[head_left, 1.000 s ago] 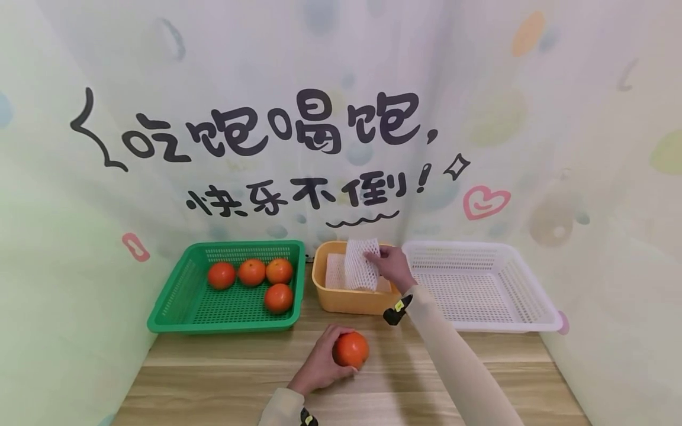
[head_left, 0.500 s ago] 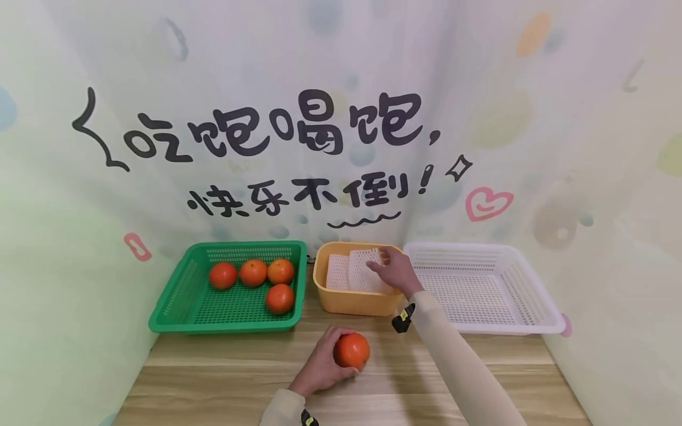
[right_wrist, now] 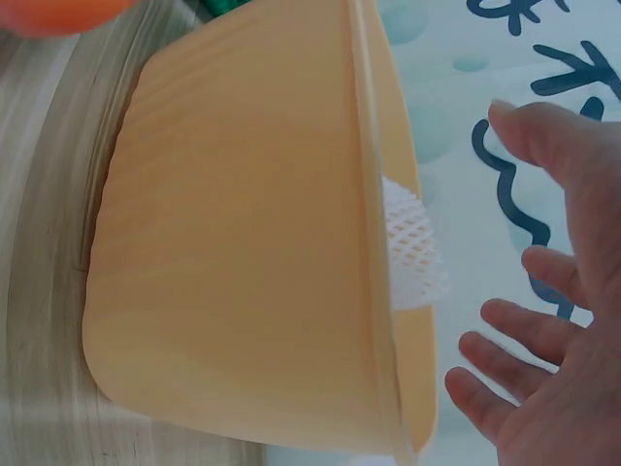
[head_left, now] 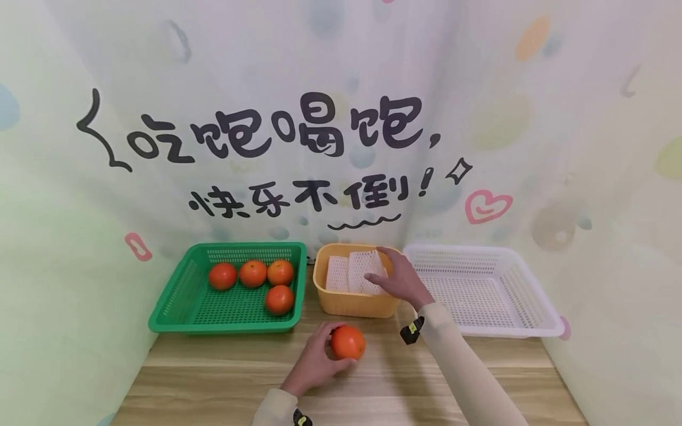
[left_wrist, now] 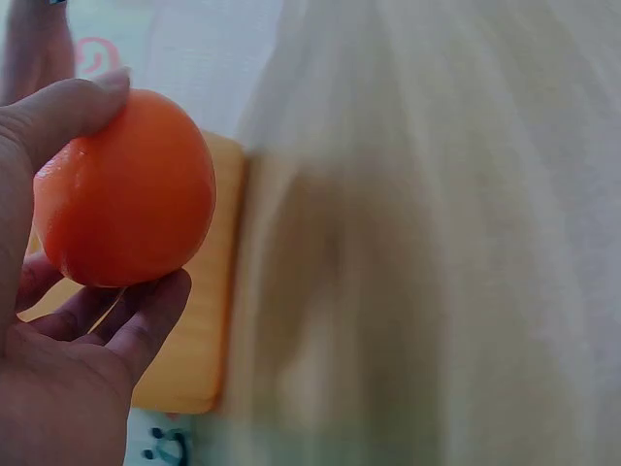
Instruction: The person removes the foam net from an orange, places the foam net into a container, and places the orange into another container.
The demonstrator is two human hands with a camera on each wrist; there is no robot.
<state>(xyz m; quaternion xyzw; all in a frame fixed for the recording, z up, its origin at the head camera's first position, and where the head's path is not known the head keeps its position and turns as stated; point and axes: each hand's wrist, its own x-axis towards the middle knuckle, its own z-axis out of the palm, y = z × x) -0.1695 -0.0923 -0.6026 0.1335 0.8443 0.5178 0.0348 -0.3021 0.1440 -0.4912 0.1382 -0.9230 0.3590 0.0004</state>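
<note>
In the head view my left hand (head_left: 314,364) grips a round, glossy orange-red fruit (head_left: 348,342) in front of the yellow tub. The left wrist view shows the thumb over one side of the fruit (left_wrist: 136,194) and fingers curled beneath it. My right hand (head_left: 401,277) is spread at the right rim of the yellow tub (head_left: 357,305), holding nothing. Beside it in the tub stand white foam fruit nets (head_left: 366,272). From the right wrist, only a corner of a net (right_wrist: 412,248) shows above the rim, apart from the fingers.
A green basket (head_left: 224,327) at the left holds several similar orange-red fruits (head_left: 253,274). At the right stands a white basket (head_left: 501,328). All sit on a wooden table (head_left: 213,378) against a printed curtain (head_left: 330,59).
My right hand has let go of a foam net, which has dropped back into the tub, and has drawn slightly right. The left hand and its fruit have shifted a little left and away from me.
</note>
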